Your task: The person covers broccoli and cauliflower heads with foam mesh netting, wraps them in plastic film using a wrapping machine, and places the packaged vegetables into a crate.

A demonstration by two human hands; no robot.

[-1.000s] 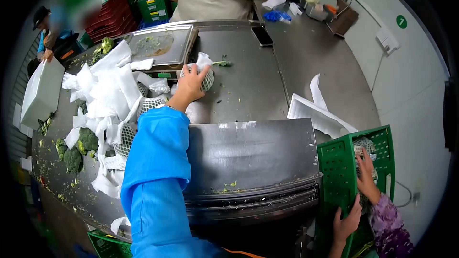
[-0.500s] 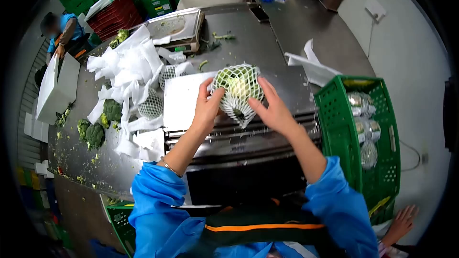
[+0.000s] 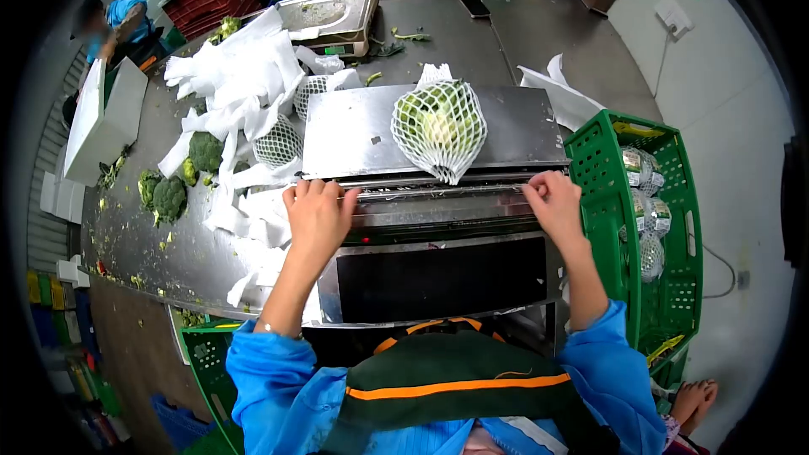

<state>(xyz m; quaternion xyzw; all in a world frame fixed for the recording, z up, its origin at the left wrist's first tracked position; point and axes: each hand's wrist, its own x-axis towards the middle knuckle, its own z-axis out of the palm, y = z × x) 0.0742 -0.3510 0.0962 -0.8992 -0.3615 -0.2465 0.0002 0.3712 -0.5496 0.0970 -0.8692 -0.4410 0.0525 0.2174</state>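
A cauliflower with green leaves (image 3: 438, 125), in a white foam net, lies on the metal plate (image 3: 345, 131) of a machine that looks like a film wrapper. Neither hand touches it. My left hand (image 3: 318, 217) is at the left end of the machine's front rail (image 3: 438, 192), fingers curled down onto it. At the rail's right end, my right hand (image 3: 556, 205) has its fingers curled in and thumb pressed close. Whatever lies between the fingers of either hand is too thin or hidden to make out. The machine's black front panel (image 3: 442, 278) lies below the hands.
White foam nets (image 3: 236, 76) and broccoli heads (image 3: 168, 198) lie at left. Behind them stands a scale (image 3: 329, 17). A green crate (image 3: 607, 227) with wrapped packs is at right. One person (image 3: 126, 25) is at far left; another person's hands (image 3: 693, 400) show lower right.
Both hands have let go of the netted cauliflower, which now rests on the plate with its net ends turned. My hands have moved apart and down to the front rail.
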